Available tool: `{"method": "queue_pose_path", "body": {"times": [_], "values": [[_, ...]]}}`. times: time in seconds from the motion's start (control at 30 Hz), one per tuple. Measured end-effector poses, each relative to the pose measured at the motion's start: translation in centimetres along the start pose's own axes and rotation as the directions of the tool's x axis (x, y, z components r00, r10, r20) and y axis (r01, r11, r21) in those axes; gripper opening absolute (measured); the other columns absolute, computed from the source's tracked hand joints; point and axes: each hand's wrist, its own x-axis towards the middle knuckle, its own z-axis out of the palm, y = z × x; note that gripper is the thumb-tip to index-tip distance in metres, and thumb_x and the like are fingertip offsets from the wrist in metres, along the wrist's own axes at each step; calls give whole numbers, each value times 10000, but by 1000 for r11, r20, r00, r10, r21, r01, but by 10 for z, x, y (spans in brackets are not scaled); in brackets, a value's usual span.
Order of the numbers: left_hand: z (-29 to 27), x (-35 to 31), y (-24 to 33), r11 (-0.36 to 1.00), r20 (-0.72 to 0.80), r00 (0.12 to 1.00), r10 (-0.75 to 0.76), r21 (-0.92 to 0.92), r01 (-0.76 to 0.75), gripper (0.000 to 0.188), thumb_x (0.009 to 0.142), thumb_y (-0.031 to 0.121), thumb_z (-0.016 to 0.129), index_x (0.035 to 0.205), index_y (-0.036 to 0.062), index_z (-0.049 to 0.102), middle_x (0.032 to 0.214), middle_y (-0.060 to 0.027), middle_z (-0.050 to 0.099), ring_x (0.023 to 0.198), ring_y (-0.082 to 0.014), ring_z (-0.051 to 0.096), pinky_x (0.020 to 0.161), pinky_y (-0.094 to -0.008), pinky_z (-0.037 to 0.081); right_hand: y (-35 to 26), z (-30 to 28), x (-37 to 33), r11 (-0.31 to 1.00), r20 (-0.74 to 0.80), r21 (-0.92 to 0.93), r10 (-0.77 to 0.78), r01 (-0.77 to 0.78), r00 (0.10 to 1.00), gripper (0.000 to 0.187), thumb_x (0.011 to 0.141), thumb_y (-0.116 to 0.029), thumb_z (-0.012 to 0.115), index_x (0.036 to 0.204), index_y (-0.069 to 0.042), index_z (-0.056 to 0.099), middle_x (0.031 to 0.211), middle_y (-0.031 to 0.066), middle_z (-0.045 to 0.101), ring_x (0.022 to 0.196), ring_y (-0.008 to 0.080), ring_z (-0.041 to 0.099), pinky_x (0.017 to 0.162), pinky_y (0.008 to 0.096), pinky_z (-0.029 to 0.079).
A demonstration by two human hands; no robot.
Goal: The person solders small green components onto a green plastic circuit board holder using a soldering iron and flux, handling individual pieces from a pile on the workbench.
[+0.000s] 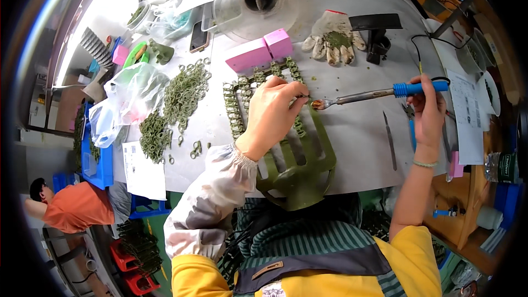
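My left hand hovers over a green rack with long prongs, thumb and fingertips pinched together near its right prong. Whatever sits in that pinch is too small or hidden to name. Small green rings line several of the prongs. In my right hand is a soldering iron with a blue handle, held level and pointing left. Its brownish, broad tip is close to the right prong, just beside my left fingertips. Pink blocks stand at the rack's far end.
Loose green rings lie heaped left of the rack. A cotton glove, a black stand and a round clear container are farther back. Tweezers lie on the right. Another person is at far left.
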Motion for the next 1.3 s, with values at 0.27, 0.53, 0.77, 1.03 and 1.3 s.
{"method": "queue_pose_path", "body": {"times": [0.27, 0.53, 0.77, 1.03, 1.3], "values": [[29, 9, -8, 996, -33, 997, 75, 45, -73, 101, 772, 105, 744, 856, 100, 688, 729, -39, 667, 834, -227, 581, 806, -360, 441, 13, 9, 2, 998, 45, 28, 47, -48, 998, 268, 909, -266, 697, 856, -4, 680, 842, 79, 680, 622, 121, 577, 610, 248, 483], [18, 6, -9, 989, 60, 996, 72, 126, -79, 185, 761, 171, 778, 928, 120, 715, 827, -28, 682, 873, -235, 592, 807, -372, 450, 1, -16, 7, 999, -38, -39, 5, -6, 999, 245, 901, -278, 711, 943, -36, 700, 908, 58, 703, 726, 88, 629, 626, 225, 516], [-73, -23, -81, 909, -218, 883, -415, -139, 393, 111, 883, 93, 675, 971, 33, 707, 870, -94, 731, 751, -166, 688, 710, -277, 526, -5, -27, 6, 1000, -5, -19, 6, -6, 1000, 220, 895, -273, 718, 897, -54, 691, 840, 40, 668, 635, 66, 561, 608, 192, 461], [-115, -142, -196, 531, -355, 664, -658, 406, 744, 342, 788, 310, 798, 991, 48, 711, 891, -115, 670, 851, -263, 638, 797, -375, 508, -6, -22, -1, 999, -8, -44, -16, 15, 1000, 231, 901, -276, 711, 889, -46, 689, 829, 33, 665, 606, 67, 551, 599, 189, 457], [-102, -135, -178, 695, -296, 646, -704, -100, 712, 245, 819, 79, 760, 1055, 49, 701, 780, -33, 688, 666, -88, 624, 629, -242, 509, -11, -25, -2, 998, 22, -51, -38, 39, 999, 227, 908, -272, 703, 900, -45, 690, 847, 34, 669, 613, 67, 553, 607, 190, 462]]}}
